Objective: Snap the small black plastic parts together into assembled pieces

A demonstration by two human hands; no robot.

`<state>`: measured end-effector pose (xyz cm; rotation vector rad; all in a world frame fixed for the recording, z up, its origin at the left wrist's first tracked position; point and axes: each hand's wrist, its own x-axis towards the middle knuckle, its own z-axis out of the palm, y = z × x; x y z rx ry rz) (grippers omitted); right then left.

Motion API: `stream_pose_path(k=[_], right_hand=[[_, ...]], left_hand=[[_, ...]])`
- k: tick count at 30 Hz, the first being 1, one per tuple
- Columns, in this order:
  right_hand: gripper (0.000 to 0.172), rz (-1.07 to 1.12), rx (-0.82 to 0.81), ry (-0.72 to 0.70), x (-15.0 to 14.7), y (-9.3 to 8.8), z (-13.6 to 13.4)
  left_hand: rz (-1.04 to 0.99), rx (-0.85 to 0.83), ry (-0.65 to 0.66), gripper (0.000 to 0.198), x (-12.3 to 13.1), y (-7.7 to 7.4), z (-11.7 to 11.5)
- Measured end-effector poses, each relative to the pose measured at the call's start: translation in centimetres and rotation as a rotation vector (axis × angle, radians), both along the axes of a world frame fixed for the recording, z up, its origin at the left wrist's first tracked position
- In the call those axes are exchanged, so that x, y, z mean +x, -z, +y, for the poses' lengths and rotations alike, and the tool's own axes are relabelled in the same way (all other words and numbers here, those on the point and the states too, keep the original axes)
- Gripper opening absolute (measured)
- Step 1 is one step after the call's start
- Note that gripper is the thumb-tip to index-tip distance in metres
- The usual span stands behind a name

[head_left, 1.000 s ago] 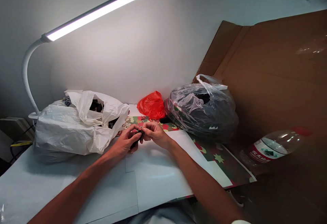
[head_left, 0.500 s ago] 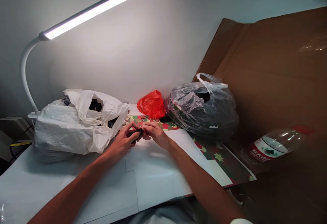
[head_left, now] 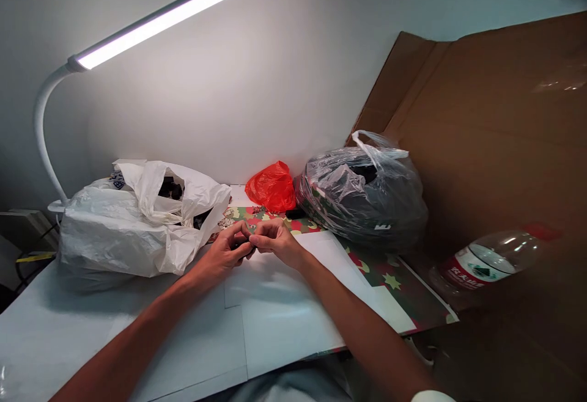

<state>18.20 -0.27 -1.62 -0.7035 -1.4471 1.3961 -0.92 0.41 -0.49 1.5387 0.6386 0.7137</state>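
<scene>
My left hand [head_left: 228,249] is closed around a small black piece [head_left: 237,245], mostly hidden by its fingers. My right hand [head_left: 277,243] meets it fingertip to fingertip, thumb and forefinger pinched at the piece's right end. Whether a tiny part sits in that pinch is hidden. Both hands are held over the white sheet [head_left: 284,310], close to its far edge. Just beyond them, small loose bits [head_left: 225,222] lie on the patterned mat [head_left: 305,226].
A white plastic bag [head_left: 132,231] with black pieces inside stands at left, under a lit lamp [head_left: 183,17]. Behind the hands are a red bag [head_left: 273,187] and a black item [head_left: 295,213]. A clear bag [head_left: 367,200], a bottle [head_left: 490,261] and cardboard [head_left: 495,145] occupy the right.
The right fingers have curled in and the hands have come closer together. The black piece, plainer before at the left fingertips, is now more covered.
</scene>
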Motion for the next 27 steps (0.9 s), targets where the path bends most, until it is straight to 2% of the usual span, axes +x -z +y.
stream_pose_path(k=[5, 13, 20, 27], right_hand=[[0.054, -0.066, 0.05, -0.02, 0.29, 0.22, 0.31], [0.061, -0.17, 0.125, 0.047, 0.44, 0.13, 0.25], [0.059, -0.242, 0.216, 0.134, 0.56, 0.38, 0.21], [0.058, -0.334, 0.24, 0.156, 0.67, 0.05, 0.06]], left_hand=[[0.062, 0.054, -0.025, 0.036, -0.06, -0.28, -0.07], [0.084, 0.122, -0.05, 0.035, 0.07, -0.45, -0.03], [0.14, 0.111, -0.075, 0.028, -0.18, 0.04, 0.26], [0.178, 0.161, -0.079, 0.022, -0.29, -0.04, 0.3]])
